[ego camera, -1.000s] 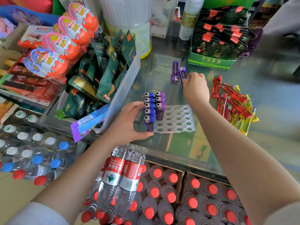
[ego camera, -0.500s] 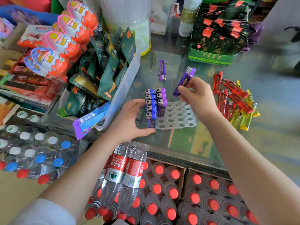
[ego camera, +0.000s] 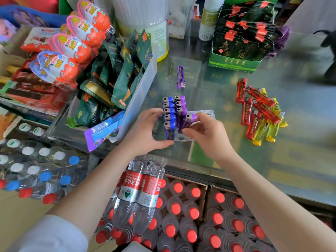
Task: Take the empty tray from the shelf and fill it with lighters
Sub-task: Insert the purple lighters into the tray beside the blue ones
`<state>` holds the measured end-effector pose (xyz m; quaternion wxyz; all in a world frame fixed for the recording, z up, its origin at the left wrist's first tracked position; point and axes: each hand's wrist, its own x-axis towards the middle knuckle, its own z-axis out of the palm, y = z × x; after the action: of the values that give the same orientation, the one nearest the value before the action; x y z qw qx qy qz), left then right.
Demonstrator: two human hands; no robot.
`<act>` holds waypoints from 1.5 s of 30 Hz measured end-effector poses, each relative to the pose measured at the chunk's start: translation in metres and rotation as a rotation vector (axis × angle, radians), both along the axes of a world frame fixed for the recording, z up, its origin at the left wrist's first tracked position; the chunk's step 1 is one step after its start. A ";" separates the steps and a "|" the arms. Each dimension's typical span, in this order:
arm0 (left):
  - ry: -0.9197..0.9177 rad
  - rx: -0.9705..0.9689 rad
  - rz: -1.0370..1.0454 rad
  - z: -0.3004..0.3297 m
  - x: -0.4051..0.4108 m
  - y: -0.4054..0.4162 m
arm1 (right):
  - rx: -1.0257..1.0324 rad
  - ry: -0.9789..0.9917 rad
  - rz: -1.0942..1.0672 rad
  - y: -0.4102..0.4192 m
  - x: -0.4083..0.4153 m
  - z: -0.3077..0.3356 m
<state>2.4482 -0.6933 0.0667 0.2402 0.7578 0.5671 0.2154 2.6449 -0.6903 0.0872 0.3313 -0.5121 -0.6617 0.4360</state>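
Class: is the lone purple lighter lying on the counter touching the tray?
Apart. The head view shows bare glass between the lone lighter and the tray.

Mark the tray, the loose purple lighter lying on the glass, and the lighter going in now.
tray (ego camera: 209,112), head view, far right rim.
loose purple lighter (ego camera: 180,75), head view, mid body.
lighter in right hand (ego camera: 190,118), head view, upper body below the metal cap.

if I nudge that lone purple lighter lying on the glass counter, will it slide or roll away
The purple lighter will probably slide: the glass counter looks smooth and slick. Rolling seems unlikely, since it lies flat on a broad side. It is likely light, being small plastic.
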 end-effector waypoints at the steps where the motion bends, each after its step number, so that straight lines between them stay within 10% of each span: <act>1: -0.002 0.004 0.002 0.000 0.000 0.000 | 0.017 -0.012 0.014 0.000 -0.001 -0.001; 21: -0.027 0.006 0.029 -0.001 0.001 0.001 | 0.512 -0.608 0.044 0.005 -0.005 -0.009; 28: -0.053 0.021 0.063 -0.002 0.003 0.000 | 0.181 -0.382 0.310 0.034 0.016 0.010; 31: -0.057 0.020 0.078 -0.002 0.003 0.000 | 0.149 -0.274 0.113 0.059 0.018 0.013; 45: -0.063 0.019 0.066 -0.004 0.001 0.001 | 0.349 -0.795 0.100 0.138 -0.040 -0.013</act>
<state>2.4496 -0.6927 0.0623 0.2435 0.7339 0.5819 0.2521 2.6049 -0.5527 0.0738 0.1109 -0.5436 -0.8257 0.1020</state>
